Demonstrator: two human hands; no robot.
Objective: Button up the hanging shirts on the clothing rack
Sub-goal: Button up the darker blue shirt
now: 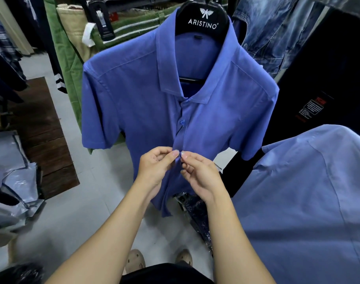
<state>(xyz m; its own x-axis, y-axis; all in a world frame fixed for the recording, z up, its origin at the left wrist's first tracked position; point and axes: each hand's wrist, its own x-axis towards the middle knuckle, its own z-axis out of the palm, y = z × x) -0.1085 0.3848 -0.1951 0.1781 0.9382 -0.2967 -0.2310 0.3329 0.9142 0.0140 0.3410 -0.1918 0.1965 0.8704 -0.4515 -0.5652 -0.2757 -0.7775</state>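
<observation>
The blue shirt [154, 103] hangs on a black hanger [203, 19], facing the person. Below its collar, two buttons look fastened (the lower one [182, 122] shows plainly). Just beneath that, the left hand [154, 167] and right hand [199, 173] meet at the front edges, each pinching fabric, working what seems the third button. Below the hands the front hangs open, so several buttons remain. A paler shirt [297, 201] to the right of the blue shirt shows only its back.

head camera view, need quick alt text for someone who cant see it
Two bare hands, left hand and right hand, pinch the front placket of a blue short-sleeved shirt hanging on a black hanger. One button above them is fastened; a paler blue shirt hangs at right.
</observation>
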